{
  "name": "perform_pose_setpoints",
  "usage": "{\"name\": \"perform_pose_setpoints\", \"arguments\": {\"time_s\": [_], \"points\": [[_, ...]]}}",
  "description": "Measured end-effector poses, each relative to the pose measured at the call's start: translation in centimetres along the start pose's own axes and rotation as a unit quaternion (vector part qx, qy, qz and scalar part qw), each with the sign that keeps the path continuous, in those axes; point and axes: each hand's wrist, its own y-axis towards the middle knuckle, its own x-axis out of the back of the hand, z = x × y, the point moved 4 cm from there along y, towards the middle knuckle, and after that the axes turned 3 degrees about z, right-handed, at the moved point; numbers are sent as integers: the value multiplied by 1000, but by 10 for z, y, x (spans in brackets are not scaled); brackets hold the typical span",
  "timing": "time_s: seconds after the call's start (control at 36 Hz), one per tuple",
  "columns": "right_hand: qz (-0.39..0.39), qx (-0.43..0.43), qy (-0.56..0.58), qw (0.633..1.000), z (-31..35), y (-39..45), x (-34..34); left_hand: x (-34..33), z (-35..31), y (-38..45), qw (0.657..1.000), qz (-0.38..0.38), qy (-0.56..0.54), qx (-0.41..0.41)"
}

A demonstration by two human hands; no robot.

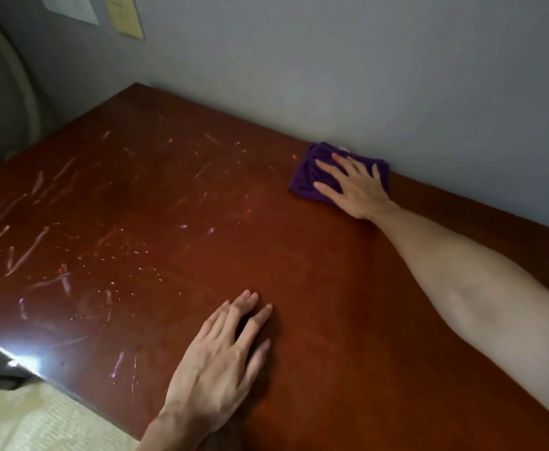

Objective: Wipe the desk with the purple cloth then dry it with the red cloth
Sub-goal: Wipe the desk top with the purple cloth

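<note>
The reddish-brown wooden desk (299, 255) fills most of the view. A folded purple cloth (308, 177) lies on it at the back, against the wall. My right hand (354, 187) presses flat on the cloth with its fingers spread, the arm stretched across the desk. My left hand (224, 356) rests palm down on the bare desk near the front edge, holding nothing. Wet streaks and droplets (81, 255) glisten on the left half of the desk. No red cloth is in view.
A grey wall (364, 76) runs along the desk's back edge. Two paper notes (123, 14) hang on the wall at the top left. A pale patterned surface (32, 418) lies below the desk's front-left edge.
</note>
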Motion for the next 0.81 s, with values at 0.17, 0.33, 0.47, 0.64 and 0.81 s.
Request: {"name": "perform_pose_setpoints", "arguments": {"time_s": [0.17,0.33,0.47,0.64,0.81], "points": [[12,7,-3,1000,2,2,-8,0,0,0,1000,-1,11,-6],[26,-18,-24,999,23,-24,-13,0,-3,0,999,-30,-23,-3],[19,-6,-60,998,48,-69,-20,2,-1,-1,997,-36,-61,-11],[27,13,-50,998,97,-153,-36,12,6,-10,993,-44,-87,-71],[-11,14,-31,999,182,-270,-62,54,45,-42,991,-35,-70,-110]]}}
